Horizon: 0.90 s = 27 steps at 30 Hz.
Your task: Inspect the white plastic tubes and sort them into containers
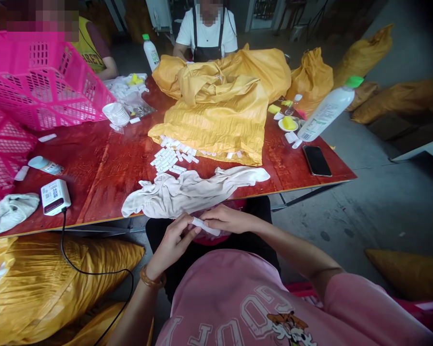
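Observation:
Over my lap, just below the table's front edge, both hands meet on a small white flat piece (206,226). My left hand (178,235) pinches its left end between thumb and fingers. My right hand (231,220) has its fingers closed on the same piece from the other side. Under them sits a pinkish container, mostly hidden, with what looks like clear plastic in it. A crumpled white cloth (187,192) lies along the table edge in front of my hands. Behind it, small white pieces (166,158) spill from the mouth of a yellow woven sack (216,125).
The red table (94,154) also bears pink crates (57,91), a white power bank (55,197) with a black cable, a phone (316,160), and a green-capped bottle (326,113). Full sacks (57,288) stand at lower left. Two people sit across.

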Tool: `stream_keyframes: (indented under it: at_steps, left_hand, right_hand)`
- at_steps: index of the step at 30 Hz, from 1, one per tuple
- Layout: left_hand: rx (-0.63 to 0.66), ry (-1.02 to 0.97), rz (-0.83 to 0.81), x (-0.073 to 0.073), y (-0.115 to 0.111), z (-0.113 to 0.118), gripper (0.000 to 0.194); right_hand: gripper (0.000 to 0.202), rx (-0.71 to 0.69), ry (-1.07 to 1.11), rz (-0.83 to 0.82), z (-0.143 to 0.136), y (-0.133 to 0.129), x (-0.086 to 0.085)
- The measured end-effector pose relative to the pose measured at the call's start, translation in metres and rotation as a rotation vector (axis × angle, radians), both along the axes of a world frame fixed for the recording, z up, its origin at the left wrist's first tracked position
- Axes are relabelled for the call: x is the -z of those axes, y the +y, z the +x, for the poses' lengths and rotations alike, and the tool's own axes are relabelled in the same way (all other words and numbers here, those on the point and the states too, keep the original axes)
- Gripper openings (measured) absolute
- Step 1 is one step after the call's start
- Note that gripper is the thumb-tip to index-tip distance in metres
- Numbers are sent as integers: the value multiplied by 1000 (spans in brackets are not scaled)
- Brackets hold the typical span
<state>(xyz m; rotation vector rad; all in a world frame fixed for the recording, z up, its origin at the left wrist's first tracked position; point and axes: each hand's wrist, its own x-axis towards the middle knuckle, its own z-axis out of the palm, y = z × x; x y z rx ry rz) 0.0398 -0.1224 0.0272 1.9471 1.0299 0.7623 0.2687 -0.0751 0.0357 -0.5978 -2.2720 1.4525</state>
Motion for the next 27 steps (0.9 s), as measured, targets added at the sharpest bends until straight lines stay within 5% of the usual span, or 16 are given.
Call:
stream_keyframes:
  at_steps: [6,13,19,23,27]
  left_hand:
    - [153,34,-86,-8,1,-2,15]
    - [70,-3,5,-3,2,-2,12]
    - [65,-13,-16,15,-2,7,18]
    - [114,-57,-30,3,11,-5,18]
    - [-76,-90,28,-12,20,-13,20]
  right_hand:
    - [28,-96,-15,-7,-9,12,5]
    - [24,51,196,-725,-16,-18,33]
    - [2,253,75,-356,-9,-33,51]
    - [7,264,47,-253,-10,-29,49]
    - [11,262,9,-133,-16,-24,38]
